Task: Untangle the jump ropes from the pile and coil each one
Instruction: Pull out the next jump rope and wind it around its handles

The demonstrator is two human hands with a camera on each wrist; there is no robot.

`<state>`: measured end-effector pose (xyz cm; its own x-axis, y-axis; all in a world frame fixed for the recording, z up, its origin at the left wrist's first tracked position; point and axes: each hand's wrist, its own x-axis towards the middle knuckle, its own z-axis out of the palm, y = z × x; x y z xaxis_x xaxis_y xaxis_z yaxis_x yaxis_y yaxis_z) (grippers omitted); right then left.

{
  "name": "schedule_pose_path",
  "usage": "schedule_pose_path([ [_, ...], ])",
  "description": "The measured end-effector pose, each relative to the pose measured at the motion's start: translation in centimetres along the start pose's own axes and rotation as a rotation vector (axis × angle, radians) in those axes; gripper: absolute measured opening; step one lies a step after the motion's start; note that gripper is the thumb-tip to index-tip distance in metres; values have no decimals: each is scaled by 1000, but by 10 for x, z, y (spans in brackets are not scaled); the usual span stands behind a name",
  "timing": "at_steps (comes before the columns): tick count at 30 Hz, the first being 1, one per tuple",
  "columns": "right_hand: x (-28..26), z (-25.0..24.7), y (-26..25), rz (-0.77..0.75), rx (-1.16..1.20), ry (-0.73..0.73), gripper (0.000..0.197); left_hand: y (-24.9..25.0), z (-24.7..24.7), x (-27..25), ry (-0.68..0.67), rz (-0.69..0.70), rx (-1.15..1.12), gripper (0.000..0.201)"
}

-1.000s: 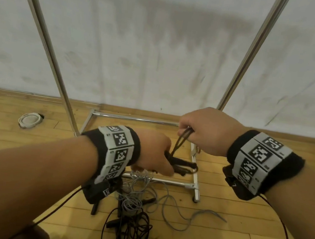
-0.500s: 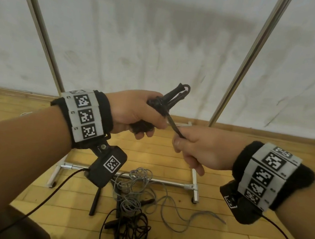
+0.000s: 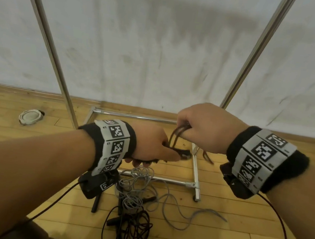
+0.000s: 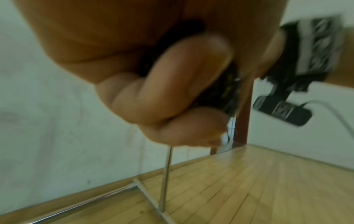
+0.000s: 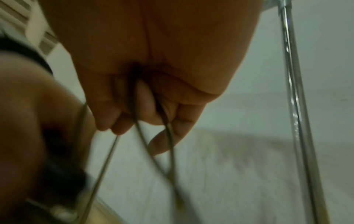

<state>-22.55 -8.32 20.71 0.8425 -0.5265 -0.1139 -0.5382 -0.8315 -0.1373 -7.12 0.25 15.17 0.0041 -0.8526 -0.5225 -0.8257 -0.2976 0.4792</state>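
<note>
Left hand (image 3: 150, 144) is curled round the black handles (image 3: 185, 155) and the gathered turns of a dark rope (image 3: 175, 137); the left wrist view shows fingers (image 4: 172, 84) wrapped tight on a dark bundle. Right hand (image 3: 205, 127), just beside and slightly higher, pinches several strands of the same rope in closed fingers (image 5: 145, 106), loops running down to the left hand. Step looks like winding the rope round the handles. To do it well: keep the left grip firm so laid turns don't slip, feed with steady tension from the right, lay each turn next to the last. Below on the floor (image 3: 237, 238), a grey rope (image 3: 136, 188) and another black rope (image 3: 133, 229) lie tangled in a pile, not yet coiled.
</note>
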Motion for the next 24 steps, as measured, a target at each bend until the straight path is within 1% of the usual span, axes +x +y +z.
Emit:
schedule_pose_path([
  [2, -5, -6, -10, -10, 51, 60, 6, -7, -2, 8, 128, -71, -72, 41],
  [4, -9, -7, -18, -12, 91, 61, 10, -16, -13, 13, 204, -89, -261, 27],
  [6, -14, -5, -21, 21, 178, 37, 17, -24, -30, 12, 233, -42, -502, 14],
  [8, -18, -7, -17, 72, 299, 2, 21, -32, -44, 6, 237, 47, -717, 7],
  [10, -21, -7, -9, 105, 392, -72, 23, -35, -51, 0, 216, 145, -851, 1],
  [12, -22, -1, -1, 120, 413, -157, 23, -35, -55, -5, 162, 234, -932, 6],
  [15, -19, 15, 10, 148, 394, -340, 24, -31, -58, -14, 44, 348, -1018, 35],
  [17, -15, 26, 16, 169, 390, -438, 27, -23, -56, -19, 1, 362, -994, 50],
  [18, -13, 29, 19, 178, 379, -444, 28, -18, -54, -21, 1, 349, -935, 52],
  [19, -10, 31, 22, 186, 350, -427, 28, -13, -49, -22, -7, 340, -848, 47],
  [20, -7, 33, 25, 191, 305, -388, 26, -8, -43, -24, -39, 340, -747, 35],
  [22, -1, 32, 28, 183, 179, -304, 16, 2, -26, -25, -154, 316, -521, 9],
  [23, 2, 30, 29, 165, 126, -277, 12, 5, -16, -23, -196, 275, -396, 8],
  [24, 5, 27, 29, 145, 91, -248, 13, 7, -6, -20, -208, 221, -267, 14],
])
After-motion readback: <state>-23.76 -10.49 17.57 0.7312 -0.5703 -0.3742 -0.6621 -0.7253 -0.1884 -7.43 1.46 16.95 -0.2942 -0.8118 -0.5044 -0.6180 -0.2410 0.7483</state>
